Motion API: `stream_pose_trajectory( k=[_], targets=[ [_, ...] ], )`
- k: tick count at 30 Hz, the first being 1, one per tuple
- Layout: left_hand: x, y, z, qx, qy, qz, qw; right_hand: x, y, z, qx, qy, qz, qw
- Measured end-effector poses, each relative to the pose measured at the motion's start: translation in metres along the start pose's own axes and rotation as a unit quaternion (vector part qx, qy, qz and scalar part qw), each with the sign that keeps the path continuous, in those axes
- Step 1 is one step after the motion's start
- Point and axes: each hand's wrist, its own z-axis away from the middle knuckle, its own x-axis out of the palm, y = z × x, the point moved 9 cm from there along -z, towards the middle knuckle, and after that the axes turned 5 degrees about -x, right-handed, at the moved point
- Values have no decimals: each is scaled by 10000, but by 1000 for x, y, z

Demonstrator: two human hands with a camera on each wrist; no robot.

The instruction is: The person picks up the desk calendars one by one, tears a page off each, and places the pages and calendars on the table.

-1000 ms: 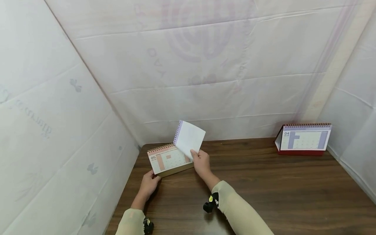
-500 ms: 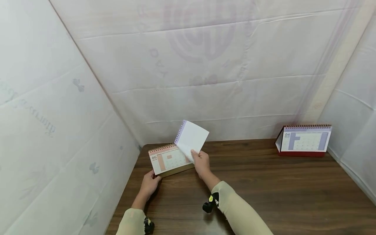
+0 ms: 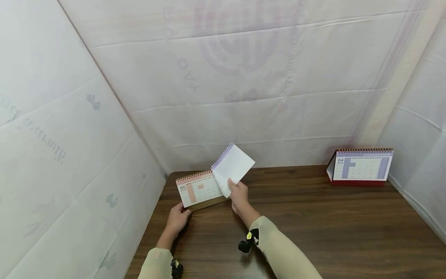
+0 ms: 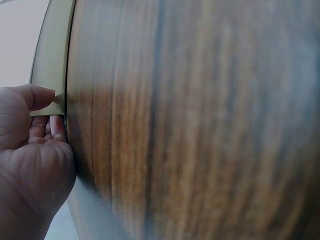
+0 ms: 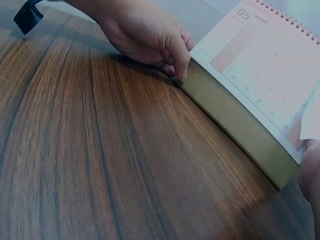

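Note:
A desk calendar [image 3: 200, 192] showing "05" stands at an angle at the table's back left, on a gold-brown base [image 5: 235, 125]. My left hand [image 3: 177, 219] grips the base's near left corner, thumb on the front, as the left wrist view also shows. My right hand [image 3: 240, 197] pinches the lower part of a white page [image 3: 237, 164] between thumb and fingers. That page's purple, hole-punched edge slants up away from the rings; its lower end meets the binding midway along. The page covers the calendar's right end. In the right wrist view, my right hand [image 5: 311, 175] shows only at the edge.
A second desk calendar [image 3: 364, 166] with a red base, showing "04", stands at the back right of the dark wood table [image 3: 313, 217]. White cloth walls [image 3: 223, 116] rise behind and on both sides. Black wrist cameras [image 3: 246, 244] hang at both sleeves.
The pinched page has shifted right and tilted further clockwise, its purple edge leaning more. My right hand has barely moved; my left hand keeps its place on the base.

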Motion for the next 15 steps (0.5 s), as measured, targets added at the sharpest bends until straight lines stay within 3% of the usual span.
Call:
stream_pose_trajectory(
  k=[4,15],
  targets=[
    [-1,1,0,3,2,-26,10000,1,4,2,190,103,-390,9990],
    [1,0,-1,-61,34,1,10000,10,8,10,399,-104,-1029,9938]
  ],
)
